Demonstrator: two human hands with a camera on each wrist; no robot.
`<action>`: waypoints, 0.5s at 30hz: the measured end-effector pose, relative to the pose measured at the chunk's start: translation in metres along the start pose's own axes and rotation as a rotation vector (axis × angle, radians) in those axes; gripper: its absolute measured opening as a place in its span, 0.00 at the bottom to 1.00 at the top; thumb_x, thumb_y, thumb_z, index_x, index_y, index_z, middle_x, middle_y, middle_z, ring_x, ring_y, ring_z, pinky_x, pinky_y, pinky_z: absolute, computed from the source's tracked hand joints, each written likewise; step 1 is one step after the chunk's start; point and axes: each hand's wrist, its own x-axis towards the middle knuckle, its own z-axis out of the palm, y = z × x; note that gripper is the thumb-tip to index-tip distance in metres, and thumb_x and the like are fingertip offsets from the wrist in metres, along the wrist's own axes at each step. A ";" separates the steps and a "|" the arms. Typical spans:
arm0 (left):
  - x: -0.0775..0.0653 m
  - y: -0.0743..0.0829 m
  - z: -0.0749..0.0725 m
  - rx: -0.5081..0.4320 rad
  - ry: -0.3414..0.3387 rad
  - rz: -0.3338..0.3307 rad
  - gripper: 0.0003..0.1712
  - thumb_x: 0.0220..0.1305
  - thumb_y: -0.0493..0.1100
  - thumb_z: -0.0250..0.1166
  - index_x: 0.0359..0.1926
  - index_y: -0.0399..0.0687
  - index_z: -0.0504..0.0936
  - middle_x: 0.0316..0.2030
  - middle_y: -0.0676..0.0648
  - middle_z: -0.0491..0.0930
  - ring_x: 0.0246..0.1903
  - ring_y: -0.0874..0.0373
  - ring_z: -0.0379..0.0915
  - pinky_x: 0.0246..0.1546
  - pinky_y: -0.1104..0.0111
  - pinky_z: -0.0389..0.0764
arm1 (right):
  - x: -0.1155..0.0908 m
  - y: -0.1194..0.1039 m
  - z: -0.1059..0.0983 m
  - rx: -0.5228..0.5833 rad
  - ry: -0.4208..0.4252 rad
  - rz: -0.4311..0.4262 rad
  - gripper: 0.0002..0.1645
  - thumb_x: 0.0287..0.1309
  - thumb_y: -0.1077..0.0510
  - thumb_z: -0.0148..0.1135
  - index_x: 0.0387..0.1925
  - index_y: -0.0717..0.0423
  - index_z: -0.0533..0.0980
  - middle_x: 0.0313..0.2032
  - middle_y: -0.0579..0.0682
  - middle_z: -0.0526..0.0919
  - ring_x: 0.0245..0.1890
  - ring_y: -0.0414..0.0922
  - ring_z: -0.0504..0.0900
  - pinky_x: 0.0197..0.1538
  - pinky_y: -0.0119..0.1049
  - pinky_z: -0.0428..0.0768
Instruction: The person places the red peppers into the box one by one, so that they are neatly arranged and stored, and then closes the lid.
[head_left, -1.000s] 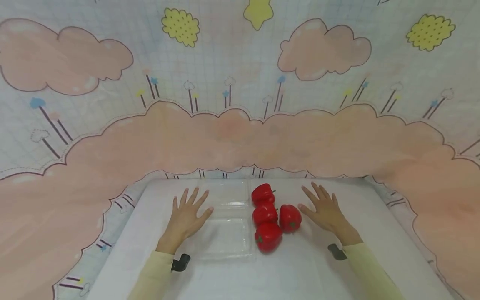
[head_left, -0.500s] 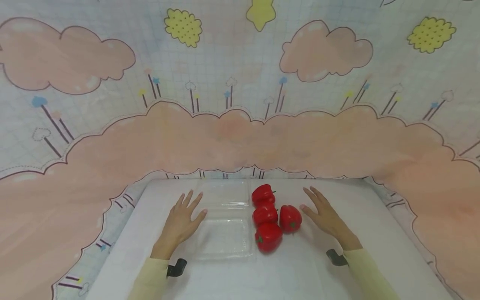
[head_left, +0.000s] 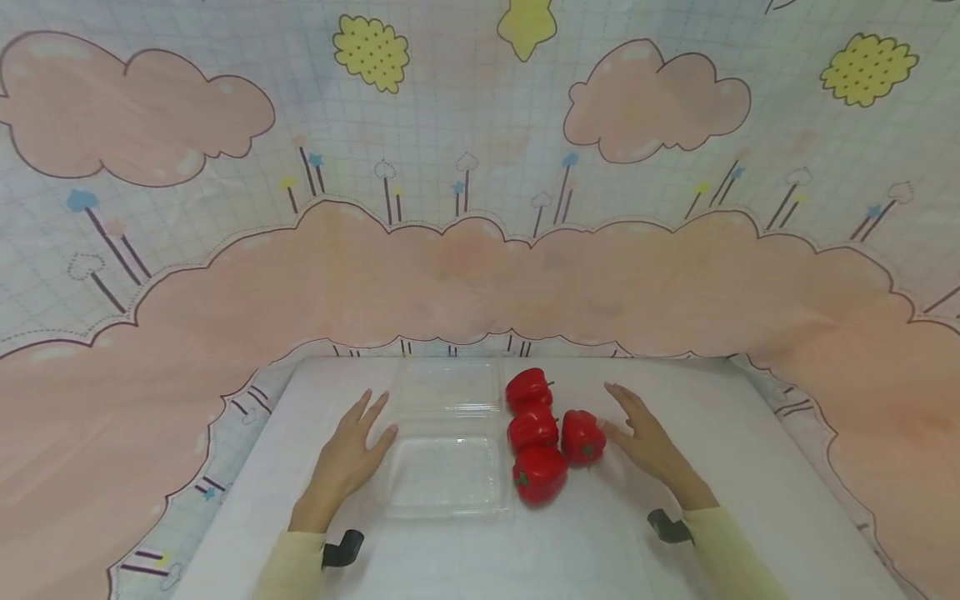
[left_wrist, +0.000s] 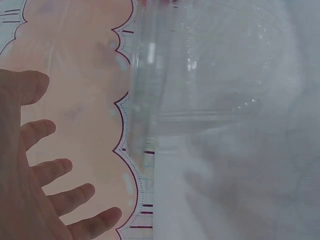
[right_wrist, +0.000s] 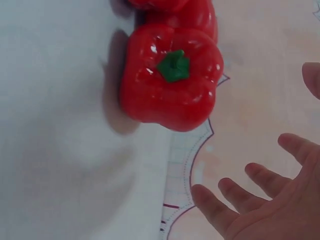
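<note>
Several red bell peppers lie grouped on the white table, three in a touching row, with another pepper (head_left: 582, 437) to their right. Left of them rests a clear plastic box (head_left: 447, 475), its two halves spread flat, one behind the other. My left hand (head_left: 347, 458) hovers left of the box, fingers extended and holding nothing. Beside the rightmost pepper, my right hand (head_left: 654, 442) is held with fingers apart and nothing in it. The right wrist view shows a pepper (right_wrist: 172, 105) with a green stem, apart from the fingers (right_wrist: 212, 207).
The white table (head_left: 585, 550) extends around the box and peppers. A patterned cloth (head_left: 480, 283) with pink clouds hangs behind and beside it. A black wrist mount (head_left: 343, 550) sits at the left sleeve, another black mount (head_left: 669, 527) at the right.
Both hands have drawn back toward the person, the left also shifting leftward. Their fingers appear less spread in the head view. The peppers and box have stayed in place.
</note>
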 end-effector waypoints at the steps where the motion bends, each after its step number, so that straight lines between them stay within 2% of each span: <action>1: -0.001 -0.001 0.000 -0.005 0.000 -0.006 0.37 0.72 0.61 0.49 0.76 0.54 0.55 0.77 0.38 0.49 0.72 0.32 0.51 0.62 0.33 0.67 | -0.001 0.001 0.001 0.019 0.001 -0.001 0.44 0.66 0.40 0.55 0.76 0.49 0.52 0.75 0.61 0.53 0.73 0.63 0.55 0.66 0.62 0.72; 7: -0.004 -0.008 0.003 -0.045 -0.005 -0.031 0.36 0.72 0.59 0.50 0.76 0.55 0.56 0.77 0.40 0.49 0.71 0.32 0.54 0.62 0.33 0.66 | -0.003 0.003 0.010 0.097 0.003 0.046 0.45 0.64 0.41 0.59 0.75 0.48 0.53 0.75 0.59 0.54 0.71 0.64 0.59 0.65 0.60 0.74; 15: -0.011 -0.015 0.007 -0.086 0.016 -0.035 0.34 0.72 0.55 0.53 0.74 0.52 0.60 0.76 0.39 0.53 0.69 0.32 0.59 0.62 0.34 0.68 | -0.008 0.000 0.019 0.226 -0.016 0.183 0.46 0.63 0.41 0.60 0.76 0.47 0.52 0.76 0.59 0.52 0.72 0.65 0.59 0.65 0.58 0.75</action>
